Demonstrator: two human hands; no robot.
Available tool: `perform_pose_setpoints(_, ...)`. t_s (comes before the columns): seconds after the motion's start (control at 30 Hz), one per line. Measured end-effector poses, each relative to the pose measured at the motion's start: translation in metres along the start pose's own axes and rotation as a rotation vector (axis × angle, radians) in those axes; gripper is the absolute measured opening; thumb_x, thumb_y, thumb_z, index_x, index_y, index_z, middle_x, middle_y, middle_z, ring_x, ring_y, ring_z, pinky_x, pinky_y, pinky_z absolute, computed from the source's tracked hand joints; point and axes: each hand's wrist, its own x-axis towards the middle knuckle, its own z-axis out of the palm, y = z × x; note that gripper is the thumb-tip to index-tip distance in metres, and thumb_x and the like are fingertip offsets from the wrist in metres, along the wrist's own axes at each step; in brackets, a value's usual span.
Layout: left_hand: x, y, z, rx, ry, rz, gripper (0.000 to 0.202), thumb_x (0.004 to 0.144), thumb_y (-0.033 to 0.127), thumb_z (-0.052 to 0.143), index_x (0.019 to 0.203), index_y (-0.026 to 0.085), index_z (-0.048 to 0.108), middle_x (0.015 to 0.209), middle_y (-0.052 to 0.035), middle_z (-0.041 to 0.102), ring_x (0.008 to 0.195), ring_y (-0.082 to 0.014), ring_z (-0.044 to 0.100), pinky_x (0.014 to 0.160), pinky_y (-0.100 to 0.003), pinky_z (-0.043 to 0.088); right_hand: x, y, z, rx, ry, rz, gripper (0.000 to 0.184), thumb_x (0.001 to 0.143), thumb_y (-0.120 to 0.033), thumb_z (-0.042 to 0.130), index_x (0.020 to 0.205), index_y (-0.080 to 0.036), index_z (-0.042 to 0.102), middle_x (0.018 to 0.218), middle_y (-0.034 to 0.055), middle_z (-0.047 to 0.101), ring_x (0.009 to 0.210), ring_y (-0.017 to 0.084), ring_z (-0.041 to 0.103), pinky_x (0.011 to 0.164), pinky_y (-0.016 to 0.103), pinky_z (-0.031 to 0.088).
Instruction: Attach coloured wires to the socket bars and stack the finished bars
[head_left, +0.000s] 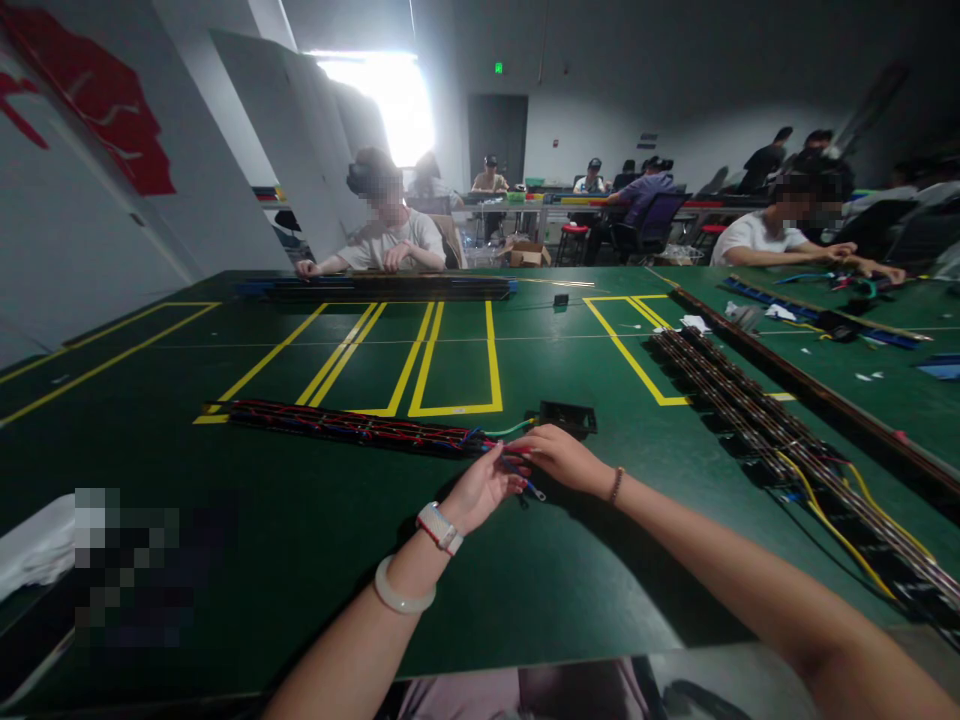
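Observation:
A long black strip threaded with red, blue and green wires (pixel 352 425) lies across the green table (pixel 300 540) in front of me. My left hand (pixel 484 488) and my right hand (pixel 559 458) meet at the strip's right end. Both are closed in a pinch on the loose wire ends (pixel 517 468), one of which has a blue-sleeved tip hanging below my fingers. A small black block (pixel 568 416) sits just beyond my right hand. A green wire curves from the bundle toward it.
A longer black wire assembly with yellow wires (pixel 757 420) runs along the right side. Yellow tape lines (pixel 450 408) mark the table. Another black strip (pixel 375 288) lies at the far edge before a seated person. Other people work at the tables behind and to the right.

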Motion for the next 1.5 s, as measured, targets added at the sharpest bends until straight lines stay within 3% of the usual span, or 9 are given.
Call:
perform_pose_setpoints(0.1,-0.001,-0.001,0.003,-0.003,0.026,0.032,0.028,0.093,0.030,0.041,0.089,0.008,0.059,0.075,-0.0098,0.065,0.065,-0.0145,0.064,0.065,-0.026,0.051,0.014,0.001,0.002,0.046,0.034,0.084,0.028,0.096,-0.024,0.037,0.112,-0.017,0.060,0.101,0.0091,0.064,0.094,0.016,0.057,0.083,0.029,0.042)
perform_pose_setpoints(0.27,0.000,-0.007,0.003,0.135,0.060,0.134,0.012,0.091,0.016,0.045,0.091,0.010,0.055,0.079,-0.0085,0.065,0.063,-0.0127,0.063,0.062,-0.025,0.050,0.046,-0.009,-0.002,0.042,0.092,0.269,0.031,0.098,-0.030,0.033,0.097,-0.015,0.061,0.089,0.0065,0.065,0.082,0.015,0.057,0.074,0.023,0.040)
perform_pose_setpoints(0.4,0.002,-0.009,0.002,0.203,0.075,0.135,0.008,0.090,0.016,0.048,0.089,0.011,0.055,0.079,-0.0086,0.065,0.063,-0.0120,0.062,0.061,-0.024,0.049,0.076,-0.017,-0.008,0.021,0.010,0.361,0.034,0.098,-0.035,0.032,0.094,-0.018,0.061,0.081,0.0029,0.064,0.071,0.013,0.056,0.063,0.020,0.034)
perform_pose_setpoints(0.63,0.001,-0.006,0.002,0.218,0.062,0.129,0.008,0.089,0.011,0.048,0.087,0.010,0.056,0.079,-0.0086,0.065,0.064,-0.0123,0.062,0.061,-0.025,0.050,0.106,-0.017,0.000,-0.125,-0.052,0.406,0.033,0.097,-0.037,0.035,0.098,-0.018,0.063,0.084,0.0066,0.066,0.073,0.016,0.058,0.060,0.022,0.033)
perform_pose_setpoints(0.77,-0.002,-0.004,0.005,0.210,0.077,0.120,0.008,0.088,0.009,0.048,0.087,0.009,0.056,0.079,-0.0094,0.066,0.062,-0.0112,0.062,0.060,-0.023,0.050,0.094,-0.012,0.006,0.045,0.045,0.341,0.034,0.097,-0.038,0.036,0.099,-0.018,0.064,0.082,0.0053,0.066,0.071,0.015,0.058,0.062,0.023,0.036)
perform_pose_setpoints(0.9,-0.003,-0.002,0.004,0.222,0.070,0.111,0.011,0.089,0.010,0.046,0.091,0.009,0.056,0.083,-0.0104,0.067,0.063,-0.0110,0.063,0.061,-0.022,0.050,0.060,-0.009,0.012,0.234,0.235,0.223,0.033,0.095,-0.037,0.039,0.110,-0.017,0.061,0.100,0.0077,0.064,0.088,0.016,0.058,0.075,0.026,0.042)
perform_pose_setpoints(1.03,-0.004,0.003,0.000,0.337,0.076,0.088,0.012,0.091,0.018,0.046,0.093,0.009,0.055,0.081,-0.0097,0.067,0.054,-0.0074,0.058,0.050,-0.018,0.044,0.028,-0.003,0.020,0.291,0.368,0.244,0.034,0.094,-0.036,0.041,0.119,-0.018,0.055,0.105,0.0083,0.061,0.093,0.017,0.057,0.083,0.030,0.044)
perform_pose_setpoints(1.23,-0.007,0.011,-0.003,0.705,0.144,0.073,0.026,0.090,0.038,0.046,0.095,0.012,0.050,0.073,-0.0042,0.065,0.039,-0.0043,0.049,0.033,-0.014,0.027,0.014,0.004,0.028,0.338,0.392,0.343,0.030,0.093,-0.035,0.043,0.113,-0.019,0.058,0.107,0.0072,0.062,0.095,0.017,0.057,0.086,0.032,0.044)
perform_pose_setpoints(1.5,-0.005,0.021,-0.012,1.113,0.172,0.107,0.031,0.087,0.042,0.043,0.083,0.013,0.055,0.052,0.0029,0.056,0.030,-0.0047,0.038,0.033,-0.017,0.026,0.014,0.005,0.032,0.370,0.354,0.408,0.031,0.092,-0.035,0.044,0.113,-0.019,0.058,0.097,0.0054,0.064,0.080,0.015,0.057,0.074,0.029,0.046)
